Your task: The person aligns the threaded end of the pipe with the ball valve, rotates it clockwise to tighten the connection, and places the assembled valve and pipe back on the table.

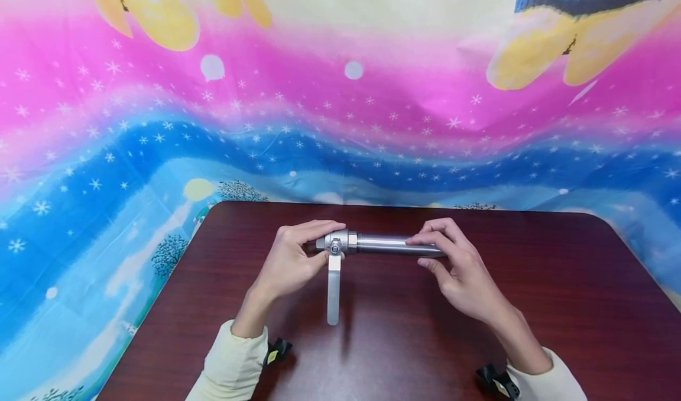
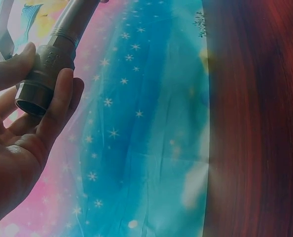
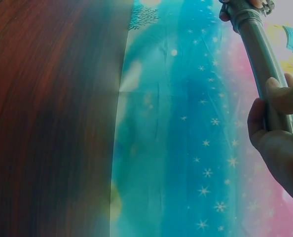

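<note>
A metal ball valve [image 1: 337, 241] with a long flat lever handle [image 1: 333, 294] is joined to a straight steel pipe [image 1: 383, 243]. The pipe runs sideways above the table, and the lever points toward the person. My left hand [image 1: 289, 259] grips the valve body, thumb on the near side and fingers on the far side. In the left wrist view the valve's open round end [image 2: 33, 101] faces out between the fingers. My right hand [image 1: 463, 271] holds the pipe near its free end, with the thumb below and fingers over the top; the right wrist view shows the thumb [image 3: 279, 96] against the pipe.
Beneath the hands is a dark reddish-brown wooden table [image 1: 404, 342] with rounded far corners. A colourful cloth [image 1: 319, 105] with snowflakes and cartoon shapes hangs behind it and down its left side. Each pale sleeve has a black strap [image 1: 278, 351] at the wrist.
</note>
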### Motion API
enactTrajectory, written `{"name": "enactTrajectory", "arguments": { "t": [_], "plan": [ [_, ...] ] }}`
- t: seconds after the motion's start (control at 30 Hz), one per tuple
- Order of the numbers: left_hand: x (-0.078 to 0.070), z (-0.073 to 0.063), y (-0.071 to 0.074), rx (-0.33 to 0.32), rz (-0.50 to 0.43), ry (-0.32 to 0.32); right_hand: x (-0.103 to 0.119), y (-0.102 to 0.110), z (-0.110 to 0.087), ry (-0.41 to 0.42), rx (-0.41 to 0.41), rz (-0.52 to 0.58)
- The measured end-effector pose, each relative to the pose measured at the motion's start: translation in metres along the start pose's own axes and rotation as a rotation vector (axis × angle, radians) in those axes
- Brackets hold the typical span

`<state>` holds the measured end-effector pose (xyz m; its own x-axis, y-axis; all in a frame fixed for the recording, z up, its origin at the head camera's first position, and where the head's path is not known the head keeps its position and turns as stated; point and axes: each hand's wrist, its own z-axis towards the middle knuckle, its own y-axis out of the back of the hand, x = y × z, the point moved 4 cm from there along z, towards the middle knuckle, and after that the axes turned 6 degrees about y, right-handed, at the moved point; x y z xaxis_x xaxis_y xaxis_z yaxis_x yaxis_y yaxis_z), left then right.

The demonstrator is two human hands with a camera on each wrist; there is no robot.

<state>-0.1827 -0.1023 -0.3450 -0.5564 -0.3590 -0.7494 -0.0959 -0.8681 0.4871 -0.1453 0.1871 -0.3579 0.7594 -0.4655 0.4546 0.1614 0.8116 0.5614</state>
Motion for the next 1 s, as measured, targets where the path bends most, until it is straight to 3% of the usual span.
{"name": "enactTrajectory", "arguments": {
  "t": [1.0],
  "plan": [
    [0.0028,-0.0008,-0.0009,-0.002,0.005,-0.004,-0.0004,-0.0019,-0.0029,-0.046,0.065,-0.053]
  ]
}}
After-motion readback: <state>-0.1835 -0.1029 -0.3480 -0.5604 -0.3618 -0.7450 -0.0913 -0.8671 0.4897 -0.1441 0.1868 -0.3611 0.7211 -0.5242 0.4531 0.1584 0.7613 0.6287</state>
